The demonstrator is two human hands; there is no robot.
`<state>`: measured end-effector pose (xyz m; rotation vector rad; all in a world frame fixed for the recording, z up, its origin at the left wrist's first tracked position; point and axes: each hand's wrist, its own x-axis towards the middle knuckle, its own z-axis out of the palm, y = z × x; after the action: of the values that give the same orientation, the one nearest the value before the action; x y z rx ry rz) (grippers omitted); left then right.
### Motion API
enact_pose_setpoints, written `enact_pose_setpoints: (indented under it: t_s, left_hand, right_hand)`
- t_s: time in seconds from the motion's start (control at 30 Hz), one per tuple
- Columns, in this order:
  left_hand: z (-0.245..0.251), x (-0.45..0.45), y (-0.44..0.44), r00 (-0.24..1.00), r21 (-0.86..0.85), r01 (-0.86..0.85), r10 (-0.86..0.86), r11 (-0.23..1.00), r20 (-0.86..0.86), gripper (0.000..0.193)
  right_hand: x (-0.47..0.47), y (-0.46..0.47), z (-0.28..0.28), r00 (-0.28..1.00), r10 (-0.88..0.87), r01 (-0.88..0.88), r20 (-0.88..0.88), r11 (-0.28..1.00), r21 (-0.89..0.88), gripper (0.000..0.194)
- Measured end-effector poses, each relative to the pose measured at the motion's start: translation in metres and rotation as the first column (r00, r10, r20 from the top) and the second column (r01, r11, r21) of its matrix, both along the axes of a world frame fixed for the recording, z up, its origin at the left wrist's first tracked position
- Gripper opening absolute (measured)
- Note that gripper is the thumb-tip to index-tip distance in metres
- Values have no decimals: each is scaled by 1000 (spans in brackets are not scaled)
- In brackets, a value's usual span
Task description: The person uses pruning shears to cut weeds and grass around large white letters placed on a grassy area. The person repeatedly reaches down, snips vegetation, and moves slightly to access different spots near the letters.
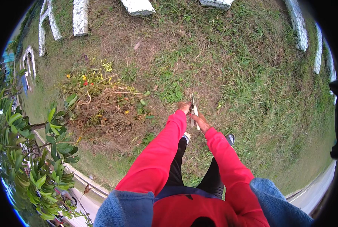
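Note:
In front of my body I hold a pair of garden shears (195,110) with pale handles and narrow metal blades that point away from me. My left hand (184,106) grips them from the left side, near the pivot. The fingers of my right hand (202,121) are around the handle end, partly hidden behind it. Low green weeds (172,93) grow just beyond my left hand. Dry, trimmed grass (207,98) covers the ground below the blades.
A heap of dried plant cuttings (106,109) with red and yellow bits lies to the left. Leafy branches (54,142) reach in at the left edge. Large white block letters (81,18) stand along the far side. A concrete kerb (84,180) borders a road at lower left.

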<state>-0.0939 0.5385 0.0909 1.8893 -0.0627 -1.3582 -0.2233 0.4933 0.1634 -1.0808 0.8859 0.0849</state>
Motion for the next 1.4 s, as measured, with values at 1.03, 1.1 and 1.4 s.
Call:
enact_pose_setpoints:
  t_s: [1.03, 1.1, 1.4]
  left_hand:
    - [-150, -60, -206, 510, 61, 458, -318, 887, 799, 63]
    - [-174, -61, -214, 503, 40, 485, -316, 874, 804, 66]
    - [-244, -181, -224, 289, 75, 783, -469, 617, 835, 45]
  right_hand:
    - [-29, -264, -159, 869, 29, -495, -494, 36, -868, 74]
    - [-16, -279, -181, 830, 34, -557, -557, 1, -830, 66]
    - [-144, -296, -281, 877, 42, -480, -478, 97, -872, 62]
